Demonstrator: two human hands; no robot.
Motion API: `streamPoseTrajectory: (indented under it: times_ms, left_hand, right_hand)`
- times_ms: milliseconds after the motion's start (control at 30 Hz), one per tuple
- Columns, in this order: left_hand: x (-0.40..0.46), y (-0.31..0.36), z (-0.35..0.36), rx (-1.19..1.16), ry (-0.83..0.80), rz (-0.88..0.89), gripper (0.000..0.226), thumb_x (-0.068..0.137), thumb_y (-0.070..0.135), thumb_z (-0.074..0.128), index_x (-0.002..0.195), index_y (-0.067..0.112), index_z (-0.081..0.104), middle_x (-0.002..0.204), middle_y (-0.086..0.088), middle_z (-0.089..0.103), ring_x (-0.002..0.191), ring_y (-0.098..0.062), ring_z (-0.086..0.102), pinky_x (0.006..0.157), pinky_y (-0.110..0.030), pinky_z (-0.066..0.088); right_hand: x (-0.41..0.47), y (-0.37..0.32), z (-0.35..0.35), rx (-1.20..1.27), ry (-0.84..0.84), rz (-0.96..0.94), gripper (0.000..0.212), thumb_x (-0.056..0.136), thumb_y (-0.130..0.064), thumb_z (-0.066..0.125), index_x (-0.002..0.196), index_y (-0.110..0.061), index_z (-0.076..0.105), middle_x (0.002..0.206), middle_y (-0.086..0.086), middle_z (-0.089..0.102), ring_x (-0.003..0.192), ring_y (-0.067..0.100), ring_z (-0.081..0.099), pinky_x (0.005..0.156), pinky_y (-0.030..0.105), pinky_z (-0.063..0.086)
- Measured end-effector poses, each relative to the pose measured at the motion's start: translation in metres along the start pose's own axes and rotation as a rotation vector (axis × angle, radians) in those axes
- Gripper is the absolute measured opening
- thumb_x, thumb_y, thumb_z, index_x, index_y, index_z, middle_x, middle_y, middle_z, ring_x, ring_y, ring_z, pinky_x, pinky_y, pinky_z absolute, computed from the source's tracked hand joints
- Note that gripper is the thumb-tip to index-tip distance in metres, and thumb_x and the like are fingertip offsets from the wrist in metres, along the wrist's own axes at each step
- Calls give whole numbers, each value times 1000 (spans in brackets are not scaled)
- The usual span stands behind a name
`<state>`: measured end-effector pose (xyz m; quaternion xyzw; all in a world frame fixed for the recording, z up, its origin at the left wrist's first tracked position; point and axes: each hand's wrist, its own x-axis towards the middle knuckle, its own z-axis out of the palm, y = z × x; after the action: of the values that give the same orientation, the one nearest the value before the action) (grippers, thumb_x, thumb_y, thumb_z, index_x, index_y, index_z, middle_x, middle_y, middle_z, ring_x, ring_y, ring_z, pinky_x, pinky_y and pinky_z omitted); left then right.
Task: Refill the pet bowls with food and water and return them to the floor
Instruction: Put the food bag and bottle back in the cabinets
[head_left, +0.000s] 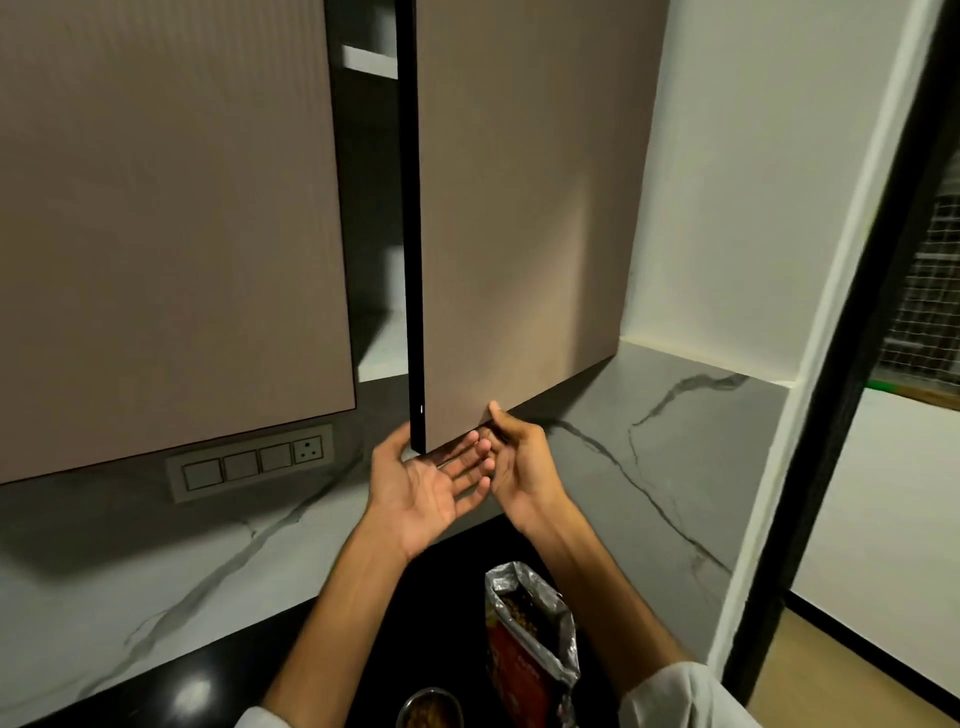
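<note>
Head view. Both your hands are raised under the lower corner of the open cabinet door (524, 208).

Left hand (426, 488): palm up, fingers straight and spread, pointing right under the door's bottom edge. Thumb sits by the door's dark front edge; whether it touches, you cannot tell. Grip released, holding nothing.

Right hand (511, 462): just right of the left, palm turned toward it, fingers loosely bent, thumb up near the door's bottom edge. Fingertips close to the left hand's fingers. Grip released too, nothing in it.

The door stands ajar, swung toward you, its black edge facing the camera. Through the gap you see white shelves (382, 343) inside. The neighbouring door (166, 218) on the left is closed.

Food bag (530, 639): red with a silver lining, upright on the black desk (208, 675) below your right forearm, top torn open, brown kibble showing inside.

Bowl (430, 709): metal, at the bottom edge of the frame just left of the bag, brown kibble in it. Only 1 bowl shows, cut off by the frame.

Behind the desk, a marble-veined backsplash (171, 561) carries a switch panel (252, 462) with 3 switches and 1 socket.
</note>
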<state>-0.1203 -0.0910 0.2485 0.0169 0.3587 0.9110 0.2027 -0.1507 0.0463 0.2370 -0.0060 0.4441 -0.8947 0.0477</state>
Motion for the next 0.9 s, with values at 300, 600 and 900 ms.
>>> streamPoseTrajectory:
  times_ms: [300,600,900]
  left_hand:
    - [-10,-39,37,-18,-134,-96,50,84,35,49,99,-6,75,99,-17,72,84,-29,69,79,-36,54]
    - [-18,-79,71,4,-278,-183,32,90,20,43,98,0,67,95,-17,67,90,-32,66,83,-41,52]
    - [-17,-121,112,104,-369,-212,35,101,23,42,87,5,69,87,-15,63,84,-30,62,78,-40,50]
  right_hand:
    - [-50,-24,-24,-76,70,-63,28,85,-40,75,80,-13,73,78,3,69,68,15,65,74,23,49]
    - [-112,-56,-62,-374,243,-188,24,95,-32,63,82,-17,77,64,-8,60,54,5,51,49,16,39]
    - [-198,-122,-84,-473,428,-666,41,89,-39,61,114,-11,77,111,12,78,104,27,72,96,40,55]
